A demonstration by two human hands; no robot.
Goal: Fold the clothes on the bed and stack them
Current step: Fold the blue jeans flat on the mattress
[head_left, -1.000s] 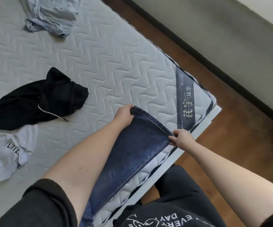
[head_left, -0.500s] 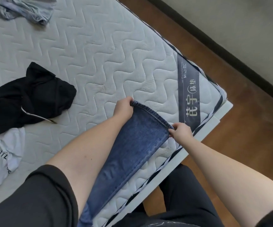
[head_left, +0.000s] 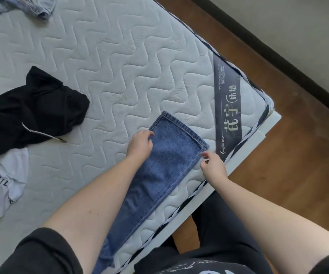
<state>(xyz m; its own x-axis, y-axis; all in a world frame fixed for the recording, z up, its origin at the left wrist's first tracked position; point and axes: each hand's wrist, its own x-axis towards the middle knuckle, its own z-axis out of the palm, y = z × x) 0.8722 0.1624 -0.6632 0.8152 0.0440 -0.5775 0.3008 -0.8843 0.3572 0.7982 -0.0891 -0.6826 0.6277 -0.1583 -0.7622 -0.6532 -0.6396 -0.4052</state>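
Observation:
A pair of blue jeans (head_left: 165, 171) lies flat along the near edge of the quilted white mattress (head_left: 120, 62), hem end pointing toward the corner. My left hand (head_left: 140, 144) rests on the left side of the leg just below the hem, fingers loosely bent on the denim. Just off the right corner of the hem, my right hand (head_left: 212, 165) hovers with relaxed fingers and holds nothing. A crumpled black garment (head_left: 33, 113) with a white drawstring lies to the left. Below it sits a white printed shirt (head_left: 1, 182). A grey-blue garment (head_left: 27, 5) is at the top left.
The mattress corner with a dark label band (head_left: 228, 107) is to the right, on a white bed frame (head_left: 258, 139). Beyond it are the brown wooden floor (head_left: 278, 175) and a wall with a dark skirting board (head_left: 268, 38). I stand at the bed's near edge.
Both hands let go of the jeans hem, which now lies flat on the mattress. My left hand slid down onto the leg; my right hand drew back off the corner.

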